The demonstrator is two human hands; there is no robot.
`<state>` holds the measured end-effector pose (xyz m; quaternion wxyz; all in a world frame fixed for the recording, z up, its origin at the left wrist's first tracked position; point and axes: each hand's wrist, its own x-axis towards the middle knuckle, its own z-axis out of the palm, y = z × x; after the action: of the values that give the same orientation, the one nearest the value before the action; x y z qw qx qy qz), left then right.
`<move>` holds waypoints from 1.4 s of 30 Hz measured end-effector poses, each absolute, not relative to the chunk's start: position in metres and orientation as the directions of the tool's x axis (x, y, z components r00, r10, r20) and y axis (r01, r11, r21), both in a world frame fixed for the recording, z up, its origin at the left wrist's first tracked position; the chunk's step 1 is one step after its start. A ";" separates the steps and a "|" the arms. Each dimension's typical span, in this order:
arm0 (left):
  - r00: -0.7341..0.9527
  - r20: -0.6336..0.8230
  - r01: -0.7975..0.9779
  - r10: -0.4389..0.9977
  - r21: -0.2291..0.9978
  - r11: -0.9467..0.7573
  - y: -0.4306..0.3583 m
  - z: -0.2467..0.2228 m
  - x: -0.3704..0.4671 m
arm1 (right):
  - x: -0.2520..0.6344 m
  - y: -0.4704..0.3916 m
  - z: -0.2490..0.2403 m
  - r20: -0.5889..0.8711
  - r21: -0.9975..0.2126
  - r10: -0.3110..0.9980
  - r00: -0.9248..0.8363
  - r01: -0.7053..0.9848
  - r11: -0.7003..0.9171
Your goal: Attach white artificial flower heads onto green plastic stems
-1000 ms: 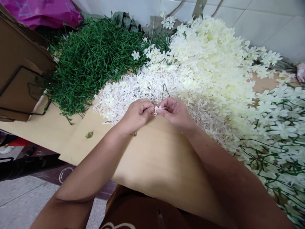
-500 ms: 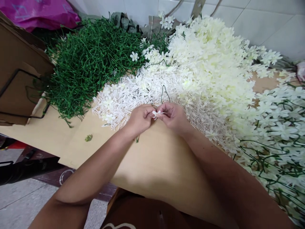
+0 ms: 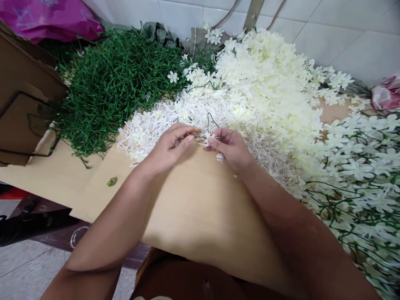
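Observation:
Between thumb and fingers, my right hand (image 3: 229, 146) pinches a small white flower (image 3: 208, 139) with a thin green stem looping above it. My left hand (image 3: 175, 146) is just to the left, its thumb and fingers apart beside the stem end, with nothing visibly gripped. Behind both hands lies a heap of thin white stamens (image 3: 178, 112). Green stems (image 3: 121, 79) are piled at the back left, and loose pale yellow-white petals (image 3: 268, 79) are heaped at the back right. Flowers on stems (image 3: 359, 171) spread over the right side.
A cardboard box (image 3: 25, 96) with a black wire frame stands at the left under a purple bag (image 3: 50, 18). A small green bit (image 3: 111, 181) lies on the brown board (image 3: 200, 208). A tiled wall rises behind. A pink-and-white bundle (image 3: 386, 93) sits far right.
My left hand has let go of the flower and moved left, its fingers parting. The flower stays in my right hand. A small white piece now shows below my right hand.

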<state>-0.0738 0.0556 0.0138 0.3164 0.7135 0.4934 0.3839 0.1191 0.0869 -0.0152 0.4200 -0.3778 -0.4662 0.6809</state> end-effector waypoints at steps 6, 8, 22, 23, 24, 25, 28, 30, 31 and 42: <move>0.332 0.218 0.273 0.918 0.909 -0.315 0.051 0.029 -0.089 | 0.132 0.093 -0.005 -0.205 -0.807 0.872 -0.444 -0.427 -0.407; 0.282 0.279 0.247 0.918 0.903 -0.350 0.051 0.028 -0.089 | 0.134 0.093 -0.001 -0.217 -0.784 0.857 -0.468 -0.439 -0.438; 0.461 0.426 0.288 0.779 0.758 -0.585 0.046 0.037 -0.091 | 0.138 0.094 0.014 -0.327 -0.691 0.783 -0.528 -0.431 -0.580; 0.467 0.434 0.272 0.770 0.758 -0.593 0.046 0.038 -0.092 | 0.138 0.095 0.015 -0.340 -0.682 0.779 -0.527 -0.432 -0.590; 0.466 0.444 0.257 0.765 0.760 -0.597 0.046 0.039 -0.093 | 0.139 0.095 0.017 -0.351 -0.672 0.773 -0.528 -0.433 -0.601; 0.463 0.453 0.241 0.762 0.763 -0.600 0.045 0.040 -0.094 | 0.138 0.094 0.019 -0.362 -0.662 0.766 -0.531 -0.432 -0.612; 0.424 0.470 0.213 0.774 0.779 -0.590 0.043 0.042 -0.097 | 0.137 0.094 0.023 -0.392 -0.636 0.749 -0.535 -0.431 -0.640; 0.388 0.487 0.210 0.782 0.780 -0.590 0.041 0.042 -0.097 | 0.135 0.093 0.024 -0.409 -0.625 0.744 -0.529 -0.431 -0.650; 0.368 0.497 0.213 0.785 0.777 -0.592 0.041 0.042 -0.097 | 0.135 0.093 0.024 -0.410 -0.625 0.743 -0.530 -0.430 -0.652; 0.030 0.355 -0.205 0.934 0.917 -0.342 0.050 0.031 -0.095 | 0.148 0.093 0.029 -0.220 -0.971 0.811 -0.541 0.045 -0.234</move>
<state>-0.0955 0.0504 0.0314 0.4663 0.5457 0.3343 0.6107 0.1481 0.0934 0.0293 0.2806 -0.3882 -0.5518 0.6827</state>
